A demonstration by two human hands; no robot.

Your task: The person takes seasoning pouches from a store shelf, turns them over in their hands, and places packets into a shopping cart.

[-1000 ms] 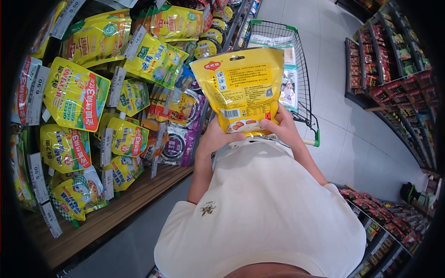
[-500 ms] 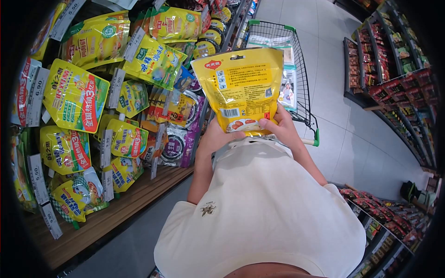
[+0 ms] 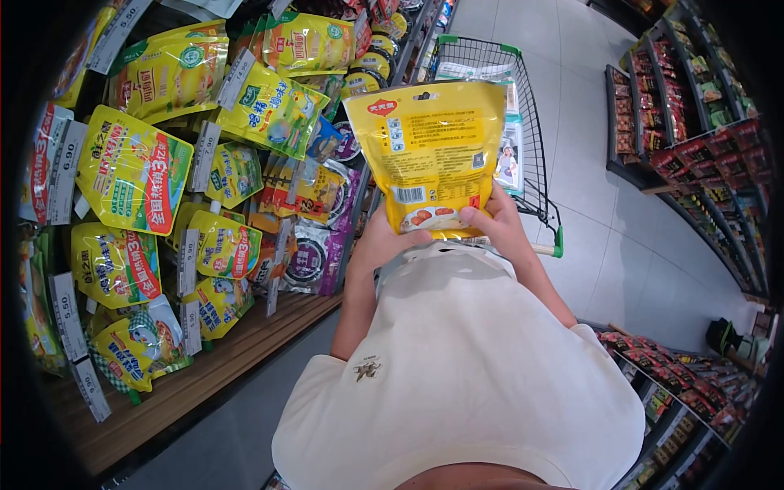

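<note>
food pouch (image 3: 453, 163), yellow and glossy, is held up in front of the wearer's cream t-shirt (image 3: 457, 351) in the head view, its printed back toward the camera and its hang hole at the top. the left hand (image 3: 384, 237) supports the lower left corner, the right hand (image 3: 500, 219) the lower right side. the fingers of both hands are closed on the pouch, spread only about as far as its thickness; the 2 thumbs lie on the near face, and most other fingers are hidden, so i cannot tell how hard they press.

the hold looks suited to reading the back panel. a light pinch low on the sides seems right, since it leaves the text and the barcode (image 3: 409, 195) uncovered; the right thumb, beside the food picture (image 3: 429, 217), is best taken no farther over the print. no hand touches the upper half, so level hands should help against the film folding, and a slight tilt may shed glare. beyond the pouch is the shopping cart (image 3: 511, 50); at the left, seasoning pouches (image 3: 135, 169) fill the shelf (image 3: 245, 343), so tucked elbows would be prudent.
</note>
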